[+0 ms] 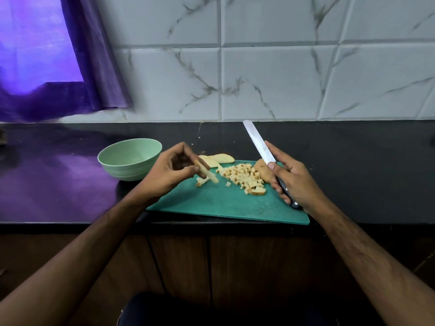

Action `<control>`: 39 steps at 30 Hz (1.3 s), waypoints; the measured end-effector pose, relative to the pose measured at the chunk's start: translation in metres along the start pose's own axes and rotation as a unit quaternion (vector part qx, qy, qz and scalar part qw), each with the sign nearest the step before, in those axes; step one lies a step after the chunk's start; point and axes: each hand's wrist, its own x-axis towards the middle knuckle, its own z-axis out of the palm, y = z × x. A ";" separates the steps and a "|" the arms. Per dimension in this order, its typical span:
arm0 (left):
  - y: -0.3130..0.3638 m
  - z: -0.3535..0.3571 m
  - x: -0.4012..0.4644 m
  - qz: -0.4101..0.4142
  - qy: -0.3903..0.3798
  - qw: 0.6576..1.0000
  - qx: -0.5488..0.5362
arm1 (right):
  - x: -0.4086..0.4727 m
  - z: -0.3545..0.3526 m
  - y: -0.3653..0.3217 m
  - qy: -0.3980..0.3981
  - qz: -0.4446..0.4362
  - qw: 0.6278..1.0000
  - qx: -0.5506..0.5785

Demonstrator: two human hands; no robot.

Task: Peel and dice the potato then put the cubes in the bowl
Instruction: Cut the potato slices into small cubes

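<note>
A pile of small potato cubes (244, 178) lies on the green cutting board (226, 205). My left hand (171, 170) pinches a thin potato strip (207, 172) just above the board's left part. Behind the pile lie pale potato slices (222, 158), and a brown unpeeled potato piece (262, 171) sits at the pile's right. My right hand (290, 182) grips the black handle of a knife (257, 143), its blade pointing up and away over the board. The pale green bowl (129, 158) stands left of the board and looks empty.
The board lies on a dark countertop (364, 172) near its front edge. A marbled tile wall (270, 62) rises behind. A purple curtain (89, 67) hangs at the back left. Wooden cabinet fronts (211, 262) are below the counter.
</note>
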 end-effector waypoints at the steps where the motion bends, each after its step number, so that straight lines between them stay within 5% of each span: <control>1: -0.002 -0.003 -0.005 -0.004 0.005 1.000 0.004 | 0.000 0.000 0.000 -0.001 0.001 1.000 -0.005; 6: -0.009 -0.020 -0.024 -0.016 0.005 0.996 0.084 | -0.001 0.004 -0.019 -0.052 -0.009 0.983 -0.173; 9: -0.010 -0.026 -0.030 -0.010 -0.014 0.981 0.193 | -0.011 0.023 -0.041 -0.122 -0.060 0.909 -0.394; 12: -0.009 -0.026 -0.033 0.000 -0.032 0.967 0.251 | -0.029 0.055 -0.056 -0.156 -0.090 0.848 -0.498; 29: 0.001 -0.022 -0.038 0.003 -0.082 0.951 0.298 | -0.026 0.078 -0.060 -0.160 -0.059 0.816 -0.552; 39: -0.012 -0.021 -0.034 0.016 -0.081 0.934 0.348 | -0.029 0.043 -0.052 -0.142 0.021 0.833 -0.534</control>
